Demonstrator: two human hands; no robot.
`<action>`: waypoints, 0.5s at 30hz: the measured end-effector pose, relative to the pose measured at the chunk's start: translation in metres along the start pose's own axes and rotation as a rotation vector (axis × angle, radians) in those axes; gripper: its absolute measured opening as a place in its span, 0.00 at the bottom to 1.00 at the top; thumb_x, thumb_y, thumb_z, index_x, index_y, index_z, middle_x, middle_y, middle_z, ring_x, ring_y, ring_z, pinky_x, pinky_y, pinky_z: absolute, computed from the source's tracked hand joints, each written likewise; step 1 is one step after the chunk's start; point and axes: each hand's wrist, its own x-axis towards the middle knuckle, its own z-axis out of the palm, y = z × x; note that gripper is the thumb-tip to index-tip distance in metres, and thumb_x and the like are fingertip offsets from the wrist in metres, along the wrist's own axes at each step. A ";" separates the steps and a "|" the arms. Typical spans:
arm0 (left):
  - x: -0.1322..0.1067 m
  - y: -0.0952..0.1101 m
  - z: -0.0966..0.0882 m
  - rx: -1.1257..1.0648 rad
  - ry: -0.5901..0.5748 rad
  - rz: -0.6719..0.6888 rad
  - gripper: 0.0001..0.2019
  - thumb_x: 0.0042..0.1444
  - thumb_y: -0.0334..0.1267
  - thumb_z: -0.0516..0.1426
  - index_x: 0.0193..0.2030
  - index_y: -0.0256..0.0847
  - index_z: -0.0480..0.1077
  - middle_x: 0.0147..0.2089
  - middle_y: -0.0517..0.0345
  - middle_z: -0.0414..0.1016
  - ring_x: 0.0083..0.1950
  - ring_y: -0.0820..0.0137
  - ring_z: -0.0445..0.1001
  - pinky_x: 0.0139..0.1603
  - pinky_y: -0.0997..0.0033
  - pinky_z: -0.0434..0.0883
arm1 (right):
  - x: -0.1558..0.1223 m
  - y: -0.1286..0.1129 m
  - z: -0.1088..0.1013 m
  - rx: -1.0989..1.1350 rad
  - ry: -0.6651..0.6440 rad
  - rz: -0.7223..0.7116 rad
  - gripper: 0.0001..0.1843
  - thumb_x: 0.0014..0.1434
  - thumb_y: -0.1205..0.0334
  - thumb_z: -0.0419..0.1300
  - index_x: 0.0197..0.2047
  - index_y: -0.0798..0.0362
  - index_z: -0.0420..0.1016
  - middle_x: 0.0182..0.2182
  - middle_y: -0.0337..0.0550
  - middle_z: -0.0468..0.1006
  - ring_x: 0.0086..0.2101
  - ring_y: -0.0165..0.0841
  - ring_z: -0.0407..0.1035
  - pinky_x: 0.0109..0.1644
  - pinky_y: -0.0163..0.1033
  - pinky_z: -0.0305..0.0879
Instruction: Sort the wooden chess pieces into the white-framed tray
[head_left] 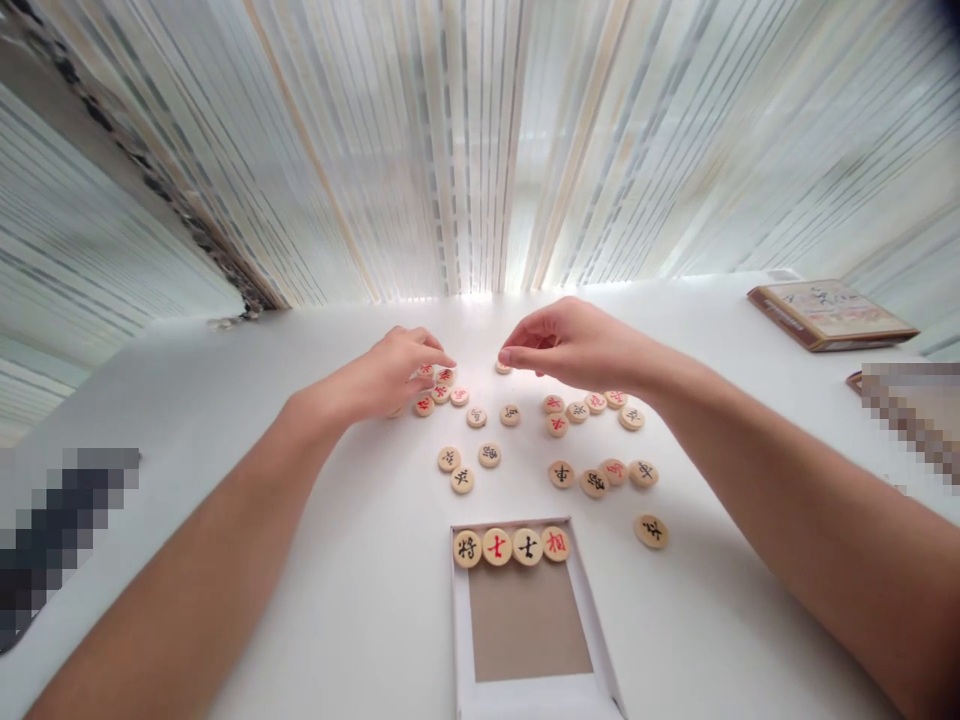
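Round wooden Chinese chess pieces with red or black characters lie scattered on the white table. My right hand (559, 342) pinches one chess piece (503, 367) between thumb and fingers near the back; its face is mostly covered. Over a cluster of pieces at the left, such as a red-marked one (424, 406), hovers my left hand (397, 368). Its fingers are apart, and it partly hides the cluster. In front, an open shallow box (532, 695) holds a row of several pieces along its far edge, including a black-marked one (467, 548) at the left end.
More pieces lie mid-table, such as a black-marked one (489, 455), and under my right forearm, where one (651, 531) sits nearest. A flat printed box (836, 310) rests at the back right. A striped curtain (480, 150) hangs behind the table (360, 580). Pixelated patches cover both sides.
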 end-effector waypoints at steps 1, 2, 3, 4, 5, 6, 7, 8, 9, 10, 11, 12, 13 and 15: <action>0.001 -0.002 0.001 -0.006 -0.007 0.023 0.13 0.64 0.40 0.61 0.52 0.50 0.84 0.55 0.47 0.81 0.59 0.51 0.75 0.58 0.52 0.76 | 0.000 0.000 -0.002 0.000 0.005 -0.007 0.11 0.64 0.56 0.68 0.38 0.54 0.89 0.26 0.43 0.78 0.26 0.30 0.69 0.27 0.38 0.61; 0.002 -0.003 0.002 -0.012 -0.006 0.046 0.12 0.64 0.41 0.61 0.50 0.50 0.85 0.53 0.47 0.81 0.57 0.51 0.75 0.56 0.53 0.77 | 0.000 -0.001 -0.004 -0.002 0.016 -0.012 0.11 0.64 0.56 0.68 0.37 0.55 0.88 0.26 0.43 0.78 0.26 0.30 0.69 0.27 0.38 0.61; 0.003 -0.005 0.003 -0.020 -0.002 0.067 0.11 0.65 0.43 0.61 0.48 0.50 0.85 0.51 0.47 0.82 0.55 0.52 0.76 0.55 0.55 0.77 | 0.000 -0.001 -0.005 -0.005 0.029 -0.015 0.11 0.64 0.56 0.68 0.37 0.55 0.88 0.26 0.44 0.78 0.26 0.30 0.69 0.27 0.37 0.60; 0.003 -0.006 0.004 -0.025 0.002 0.083 0.11 0.65 0.44 0.61 0.47 0.50 0.85 0.49 0.47 0.83 0.54 0.52 0.76 0.53 0.56 0.77 | -0.001 -0.001 -0.007 -0.008 0.043 -0.014 0.11 0.63 0.56 0.69 0.37 0.55 0.88 0.26 0.44 0.78 0.26 0.30 0.69 0.26 0.37 0.60; 0.004 -0.007 0.004 -0.028 0.007 0.091 0.11 0.65 0.45 0.61 0.46 0.50 0.85 0.47 0.48 0.83 0.53 0.53 0.76 0.52 0.57 0.77 | -0.001 -0.002 -0.009 -0.008 0.055 -0.012 0.12 0.63 0.55 0.69 0.36 0.55 0.88 0.26 0.44 0.78 0.25 0.30 0.68 0.25 0.37 0.59; 0.004 -0.008 0.004 -0.028 0.014 0.093 0.11 0.65 0.45 0.61 0.46 0.49 0.85 0.46 0.48 0.83 0.52 0.53 0.76 0.51 0.58 0.77 | -0.002 -0.002 -0.010 -0.007 0.062 -0.009 0.12 0.63 0.54 0.69 0.36 0.55 0.88 0.26 0.44 0.78 0.24 0.30 0.68 0.24 0.37 0.59; 0.003 -0.009 0.004 -0.024 0.020 0.090 0.11 0.65 0.46 0.61 0.45 0.49 0.85 0.45 0.48 0.83 0.52 0.53 0.76 0.51 0.59 0.77 | -0.002 -0.002 -0.010 -0.005 0.065 -0.004 0.12 0.63 0.54 0.69 0.36 0.54 0.88 0.27 0.44 0.78 0.24 0.30 0.68 0.24 0.37 0.59; 0.003 -0.010 0.003 -0.012 0.028 0.083 0.11 0.65 0.46 0.61 0.44 0.48 0.84 0.44 0.48 0.83 0.52 0.53 0.76 0.50 0.59 0.76 | -0.003 -0.002 -0.010 -0.003 0.065 0.000 0.12 0.63 0.53 0.69 0.36 0.54 0.87 0.27 0.44 0.78 0.24 0.30 0.68 0.24 0.37 0.59; 0.002 -0.010 0.002 0.007 0.042 0.075 0.11 0.65 0.47 0.61 0.42 0.47 0.84 0.44 0.49 0.83 0.53 0.53 0.76 0.50 0.59 0.76 | -0.003 -0.002 -0.009 0.000 0.063 0.003 0.12 0.64 0.53 0.69 0.36 0.54 0.87 0.27 0.44 0.79 0.24 0.30 0.68 0.24 0.37 0.59; 0.001 -0.010 0.002 0.028 0.064 0.066 0.11 0.64 0.47 0.61 0.40 0.46 0.83 0.43 0.49 0.83 0.52 0.53 0.77 0.49 0.59 0.75 | -0.003 -0.002 -0.008 0.002 0.061 0.008 0.12 0.64 0.53 0.69 0.37 0.54 0.87 0.28 0.44 0.79 0.25 0.30 0.69 0.24 0.37 0.60; 0.000 -0.008 0.001 0.043 0.096 0.057 0.10 0.62 0.47 0.62 0.39 0.45 0.82 0.41 0.50 0.83 0.51 0.53 0.78 0.48 0.60 0.75 | -0.003 -0.002 -0.006 0.003 0.055 0.012 0.12 0.64 0.53 0.69 0.37 0.54 0.87 0.28 0.44 0.80 0.25 0.30 0.70 0.25 0.37 0.61; -0.001 -0.005 0.000 0.042 0.136 0.048 0.08 0.60 0.45 0.63 0.38 0.45 0.81 0.40 0.51 0.83 0.49 0.54 0.78 0.46 0.61 0.75 | -0.002 -0.001 -0.004 0.003 0.046 0.013 0.12 0.64 0.53 0.68 0.37 0.53 0.87 0.29 0.44 0.80 0.26 0.30 0.70 0.26 0.37 0.62; -0.001 -0.001 -0.001 0.022 0.179 0.039 0.07 0.58 0.44 0.64 0.37 0.45 0.80 0.38 0.53 0.83 0.46 0.57 0.79 0.44 0.62 0.75 | -0.002 -0.002 -0.002 0.002 0.032 0.008 0.12 0.65 0.53 0.68 0.37 0.53 0.87 0.29 0.44 0.81 0.27 0.30 0.71 0.27 0.37 0.63; -0.002 0.011 -0.002 -0.080 0.253 0.025 0.04 0.53 0.40 0.67 0.35 0.45 0.80 0.34 0.57 0.83 0.39 0.62 0.80 0.38 0.66 0.74 | -0.003 -0.002 0.003 0.004 -0.003 -0.012 0.12 0.64 0.53 0.68 0.39 0.53 0.87 0.31 0.44 0.82 0.29 0.31 0.73 0.30 0.37 0.66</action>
